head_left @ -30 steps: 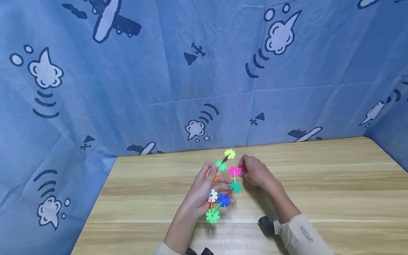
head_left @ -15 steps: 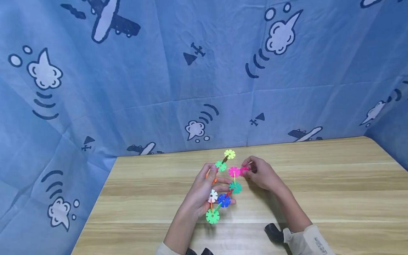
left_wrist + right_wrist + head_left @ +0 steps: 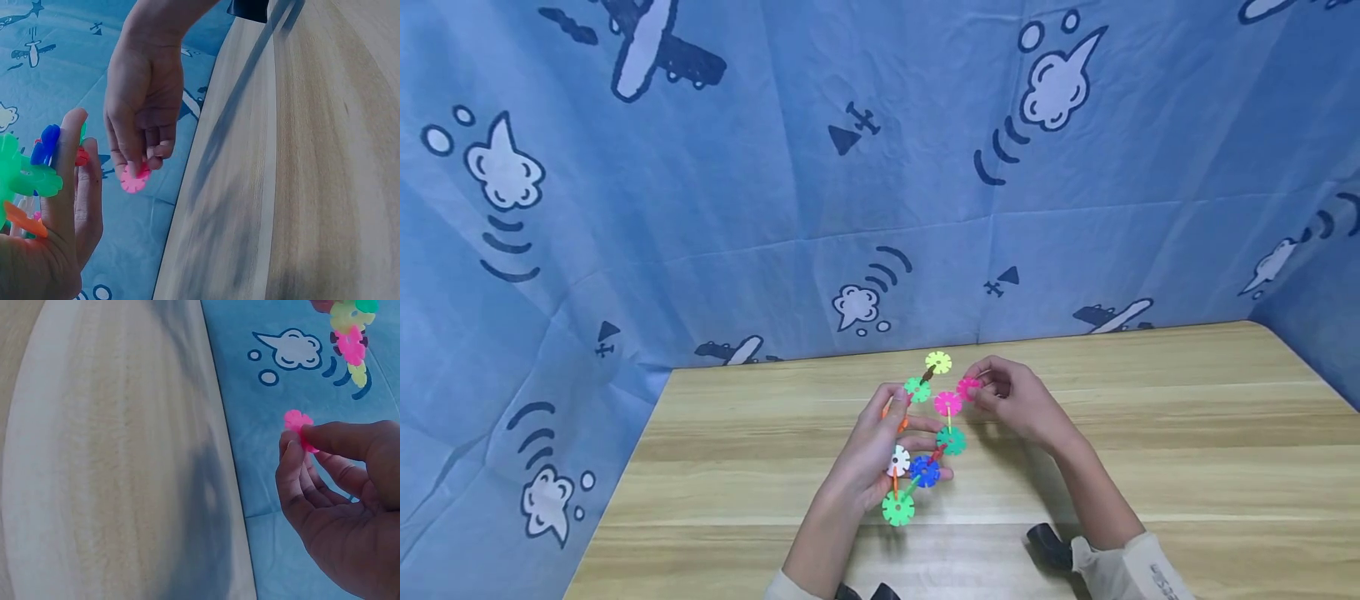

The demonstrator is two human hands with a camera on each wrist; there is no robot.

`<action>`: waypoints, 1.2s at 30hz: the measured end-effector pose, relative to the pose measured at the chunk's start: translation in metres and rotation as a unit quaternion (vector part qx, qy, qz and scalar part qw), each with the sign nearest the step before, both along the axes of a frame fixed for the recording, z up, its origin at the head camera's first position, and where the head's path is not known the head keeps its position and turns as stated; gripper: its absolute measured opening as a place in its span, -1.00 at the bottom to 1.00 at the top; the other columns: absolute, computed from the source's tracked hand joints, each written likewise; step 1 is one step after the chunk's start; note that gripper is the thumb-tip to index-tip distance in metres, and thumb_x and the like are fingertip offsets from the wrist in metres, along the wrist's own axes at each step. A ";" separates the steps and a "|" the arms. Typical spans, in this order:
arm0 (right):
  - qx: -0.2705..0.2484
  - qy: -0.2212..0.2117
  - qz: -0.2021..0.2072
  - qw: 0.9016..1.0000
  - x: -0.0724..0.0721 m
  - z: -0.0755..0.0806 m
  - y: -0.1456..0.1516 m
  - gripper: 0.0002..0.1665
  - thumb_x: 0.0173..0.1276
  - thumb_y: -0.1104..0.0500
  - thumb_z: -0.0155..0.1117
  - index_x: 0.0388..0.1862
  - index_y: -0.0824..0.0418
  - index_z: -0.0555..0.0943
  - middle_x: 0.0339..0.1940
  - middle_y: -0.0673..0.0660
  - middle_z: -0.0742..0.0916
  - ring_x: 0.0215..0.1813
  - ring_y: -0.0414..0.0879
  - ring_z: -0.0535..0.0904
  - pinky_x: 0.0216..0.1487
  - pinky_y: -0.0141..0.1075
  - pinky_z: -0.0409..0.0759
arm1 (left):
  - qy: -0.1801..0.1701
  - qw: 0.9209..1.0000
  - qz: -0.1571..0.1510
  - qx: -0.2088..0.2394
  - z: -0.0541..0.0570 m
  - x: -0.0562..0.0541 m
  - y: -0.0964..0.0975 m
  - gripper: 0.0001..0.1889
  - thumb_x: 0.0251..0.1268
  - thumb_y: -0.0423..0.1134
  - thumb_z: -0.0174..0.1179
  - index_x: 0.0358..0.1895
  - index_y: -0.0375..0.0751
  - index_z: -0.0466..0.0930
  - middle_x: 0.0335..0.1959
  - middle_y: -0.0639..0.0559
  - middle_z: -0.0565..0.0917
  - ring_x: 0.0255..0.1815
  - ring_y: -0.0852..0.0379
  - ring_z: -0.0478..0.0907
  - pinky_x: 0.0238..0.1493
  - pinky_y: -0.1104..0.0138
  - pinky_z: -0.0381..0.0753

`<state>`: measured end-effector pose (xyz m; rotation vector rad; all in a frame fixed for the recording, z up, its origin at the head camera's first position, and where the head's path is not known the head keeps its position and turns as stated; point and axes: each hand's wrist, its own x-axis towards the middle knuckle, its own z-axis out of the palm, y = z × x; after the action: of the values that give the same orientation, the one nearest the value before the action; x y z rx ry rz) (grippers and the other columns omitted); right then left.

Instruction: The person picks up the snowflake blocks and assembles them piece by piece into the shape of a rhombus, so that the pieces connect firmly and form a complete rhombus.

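My left hand (image 3: pixel 868 446) holds a bent chain of slotted plastic snowflake discs, its thumb near the orange disc (image 3: pixel 892 414) and several fingers spread behind the chain. A yellow disc (image 3: pixel 938 362) and a light green disc (image 3: pixel 917 389) stand at its far end; a white disc (image 3: pixel 898 460), a bright green disc (image 3: pixel 898 507), a blue disc (image 3: pixel 925 472) and a teal disc (image 3: pixel 951 440) follow, with a pink disc (image 3: pixel 948 404) at the other end. Between thumb and fingertips, my right hand (image 3: pixel 1018 404) pinches a loose pink disc (image 3: pixel 300 430), apart from the chain in the right wrist view.
A wood-grain table (image 3: pixel 737 467) lies under both hands. Behind it and along its sides hangs a blue cloth (image 3: pixel 737 208) printed with planes and clouds. A black wrist device (image 3: pixel 1049 547) sits by the right sleeve (image 3: pixel 1127 567).
My right hand has shifted slightly, and its pinched pink disc has turned from nearly edge-on to more face-on and sits a little higher. The left hand and chain stay nearly still.
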<state>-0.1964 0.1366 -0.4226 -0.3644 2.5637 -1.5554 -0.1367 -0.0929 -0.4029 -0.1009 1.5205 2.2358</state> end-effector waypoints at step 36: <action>0.010 0.074 -0.033 0.997 0.017 0.036 -0.016 -0.85 0.32 0.33 0.57 -0.20 0.32 0.74 -0.33 0.16 0.86 -0.31 -0.08 0.82 -0.25 -0.45 0.78 | 0.016 1.000 0.002 -0.026 -0.001 0.001 0.004 -0.63 0.77 0.11 -0.09 0.29 -0.07 0.33 -0.05 -0.24 0.72 -0.18 -0.03 0.81 -0.16 -0.20 0.87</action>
<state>-0.1798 0.1205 -0.3869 -0.4114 2.7284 -1.5783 -0.1355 -0.0887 -0.4041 -0.0829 1.5962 2.2113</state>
